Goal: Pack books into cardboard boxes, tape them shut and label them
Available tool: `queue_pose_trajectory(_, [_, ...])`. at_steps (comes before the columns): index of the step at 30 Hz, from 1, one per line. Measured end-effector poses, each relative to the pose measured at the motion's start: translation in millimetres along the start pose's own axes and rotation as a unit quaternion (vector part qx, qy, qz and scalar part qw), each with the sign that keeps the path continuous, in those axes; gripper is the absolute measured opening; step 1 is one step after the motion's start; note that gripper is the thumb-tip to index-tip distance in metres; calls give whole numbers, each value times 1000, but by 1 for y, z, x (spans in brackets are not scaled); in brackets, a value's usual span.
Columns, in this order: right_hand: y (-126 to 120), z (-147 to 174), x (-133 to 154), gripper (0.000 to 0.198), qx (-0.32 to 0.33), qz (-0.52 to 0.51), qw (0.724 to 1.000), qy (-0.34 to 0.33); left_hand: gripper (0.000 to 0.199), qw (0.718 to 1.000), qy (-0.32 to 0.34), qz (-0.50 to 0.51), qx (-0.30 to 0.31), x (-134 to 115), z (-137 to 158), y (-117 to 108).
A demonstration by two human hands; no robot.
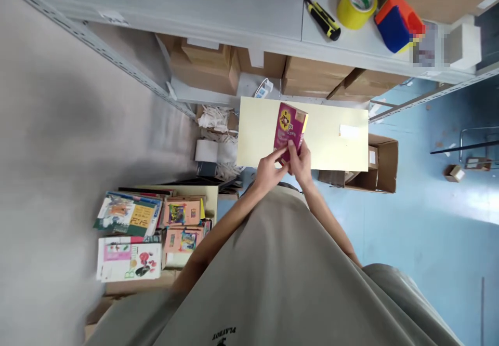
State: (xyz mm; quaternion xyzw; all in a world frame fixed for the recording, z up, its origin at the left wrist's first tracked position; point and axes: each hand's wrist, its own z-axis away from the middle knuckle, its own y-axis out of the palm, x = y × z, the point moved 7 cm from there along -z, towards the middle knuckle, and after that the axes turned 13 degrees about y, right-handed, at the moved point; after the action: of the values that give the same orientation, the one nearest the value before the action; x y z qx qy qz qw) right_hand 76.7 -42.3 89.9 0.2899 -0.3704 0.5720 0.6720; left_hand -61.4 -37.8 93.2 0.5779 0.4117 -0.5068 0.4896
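Over the pale yellow board (257,133), both hands hold a purple book (287,128) with a yellow round picture on its cover. My left hand (268,172) grips its lower left corner, the fingers reaching across the cover. On the lower right side, my right hand (301,165) is closed round the edge, with its thumb lying on the front. The book is tilted slightly, its narrow side facing right. Part of its lower end is hidden behind my fingers.
A metal shelf (187,8) runs ahead, carrying a utility knife (323,20), yellow tape roll (356,5) and cardboard boxes. Books and magazines (130,213) are stacked at left. An open carton (388,164) stands right of the board, near a white label (349,131).
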Motion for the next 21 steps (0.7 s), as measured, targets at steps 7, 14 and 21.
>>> queue_pose_trajectory(7, [-31, 3, 10, 78, -8, -102, 995, -7, 77, 979, -135, 134, 69, 23, -45, -40])
queue_pose_trajectory(14, [-43, -9, 9, 77, 2, -116, 993, 26, 71, 967, -155, 193, 57, 26, -53, -35])
queue_pose_trajectory(21, [-93, -38, 19, 95, -106, -9, 994, -33, 58, 995, -72, 62, 10, 13, -76, -8])
